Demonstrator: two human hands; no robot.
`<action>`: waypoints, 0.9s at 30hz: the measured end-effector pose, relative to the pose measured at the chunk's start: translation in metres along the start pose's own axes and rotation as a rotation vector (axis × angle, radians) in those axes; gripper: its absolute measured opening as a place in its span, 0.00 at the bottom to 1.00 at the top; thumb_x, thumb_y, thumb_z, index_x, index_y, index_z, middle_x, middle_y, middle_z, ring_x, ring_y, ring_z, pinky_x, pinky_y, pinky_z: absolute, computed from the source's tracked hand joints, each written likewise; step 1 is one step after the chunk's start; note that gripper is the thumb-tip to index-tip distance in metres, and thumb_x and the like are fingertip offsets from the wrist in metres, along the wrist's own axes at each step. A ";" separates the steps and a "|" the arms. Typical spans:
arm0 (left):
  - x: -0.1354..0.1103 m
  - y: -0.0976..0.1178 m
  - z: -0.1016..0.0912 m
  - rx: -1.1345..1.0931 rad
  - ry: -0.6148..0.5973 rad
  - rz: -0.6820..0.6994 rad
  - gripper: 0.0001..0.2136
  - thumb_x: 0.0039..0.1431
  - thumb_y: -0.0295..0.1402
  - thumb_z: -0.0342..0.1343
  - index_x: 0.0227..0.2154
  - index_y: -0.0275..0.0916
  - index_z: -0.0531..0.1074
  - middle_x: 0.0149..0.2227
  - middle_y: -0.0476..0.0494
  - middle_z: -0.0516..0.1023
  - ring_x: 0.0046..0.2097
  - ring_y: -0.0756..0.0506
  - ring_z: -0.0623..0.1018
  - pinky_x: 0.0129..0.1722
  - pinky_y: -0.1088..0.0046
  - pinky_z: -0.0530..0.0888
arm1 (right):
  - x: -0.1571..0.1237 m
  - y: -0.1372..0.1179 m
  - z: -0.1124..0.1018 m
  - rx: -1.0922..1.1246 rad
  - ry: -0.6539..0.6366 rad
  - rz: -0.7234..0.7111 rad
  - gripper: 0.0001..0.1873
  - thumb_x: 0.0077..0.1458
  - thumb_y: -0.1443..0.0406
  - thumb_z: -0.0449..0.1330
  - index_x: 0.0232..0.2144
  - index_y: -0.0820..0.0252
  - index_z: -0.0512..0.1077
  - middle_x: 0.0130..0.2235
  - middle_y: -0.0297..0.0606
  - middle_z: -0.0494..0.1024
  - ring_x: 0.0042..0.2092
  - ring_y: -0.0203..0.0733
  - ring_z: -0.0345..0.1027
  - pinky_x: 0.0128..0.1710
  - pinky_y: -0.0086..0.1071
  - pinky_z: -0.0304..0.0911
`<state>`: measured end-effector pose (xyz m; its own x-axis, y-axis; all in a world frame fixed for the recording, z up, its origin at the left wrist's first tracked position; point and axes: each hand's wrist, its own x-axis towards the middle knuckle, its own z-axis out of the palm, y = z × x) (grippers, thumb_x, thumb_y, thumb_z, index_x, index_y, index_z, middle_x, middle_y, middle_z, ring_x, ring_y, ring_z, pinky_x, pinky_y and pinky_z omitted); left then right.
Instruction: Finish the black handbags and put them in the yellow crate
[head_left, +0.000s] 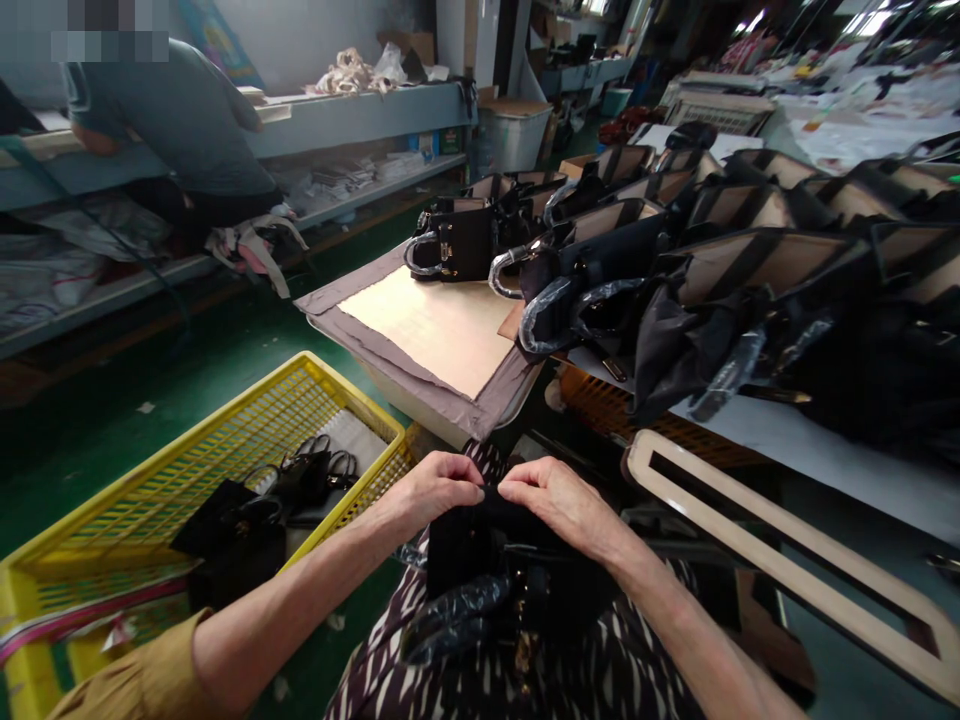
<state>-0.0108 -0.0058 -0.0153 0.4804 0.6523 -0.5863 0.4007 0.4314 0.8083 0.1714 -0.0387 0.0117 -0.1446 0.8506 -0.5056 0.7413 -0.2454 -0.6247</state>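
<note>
My left hand [435, 490] and my right hand [559, 500] meet over my lap, fingers curled and pinching the top edge of a small black handbag [480, 560]. The bag rests on my patterned skirt [600, 670]. Its handle [450, 620], wrapped in clear plastic, hangs down toward me. Both thumbs press against the bag's upper rim.
A yellow plastic crate [187, 440] with black bags stands on the green floor at left. Ahead is a small table with a tan pad [439, 325]. Several black handbags [675, 250] crowd the white table at right. A cream frame [787, 550] lies beside me. Another person [172, 120] works at the far bench.
</note>
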 end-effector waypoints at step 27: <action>0.001 -0.016 0.001 -0.195 -0.042 -0.099 0.08 0.35 0.33 0.56 0.21 0.32 0.71 0.16 0.51 0.66 0.19 0.53 0.62 0.20 0.77 0.57 | -0.007 -0.009 0.009 -0.085 0.021 0.020 0.17 0.49 0.57 0.51 0.14 0.60 0.62 0.18 0.27 0.57 0.24 0.31 0.55 0.23 0.27 0.44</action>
<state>-0.0163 -0.0127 -0.0287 0.4799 0.5759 -0.6618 0.2911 0.6071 0.7394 0.1602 -0.0461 0.0154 -0.1155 0.8557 -0.5044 0.7972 -0.2231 -0.5610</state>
